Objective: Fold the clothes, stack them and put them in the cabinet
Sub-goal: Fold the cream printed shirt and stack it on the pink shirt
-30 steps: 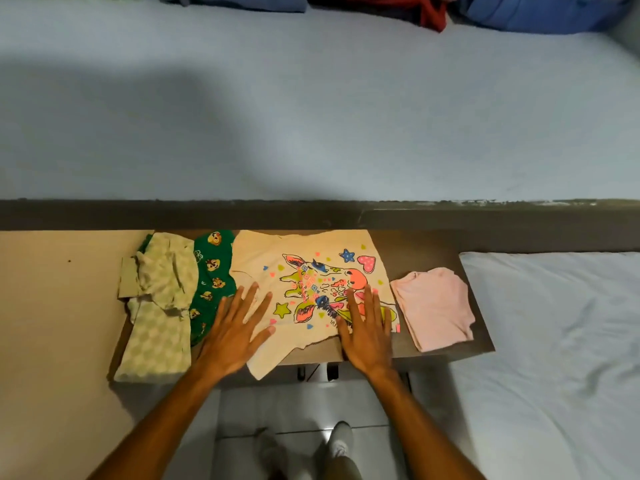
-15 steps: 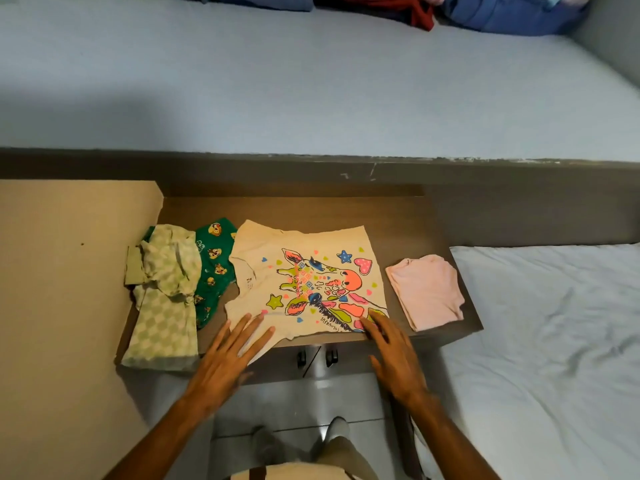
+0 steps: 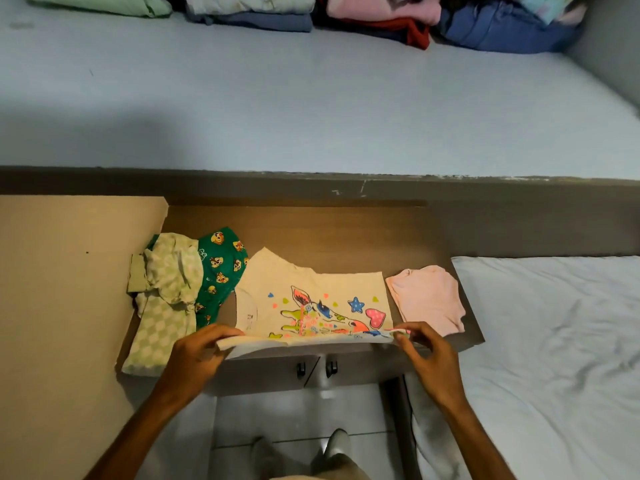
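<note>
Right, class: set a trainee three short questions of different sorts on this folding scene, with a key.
1. True or false: both hands pinch the near edge of the cream giraffe T-shirt.
2. Which garment lies just beyond the right hand?
A. pink top
B. green cartoon-print garment
C. checked green garment
3. Fill in: the checked green garment partly covers the ______ one.

Key
1. True: the left hand holds one corner, the right hand the other.
2. A, the pink top.
3. The green cartoon-print garment.
</note>
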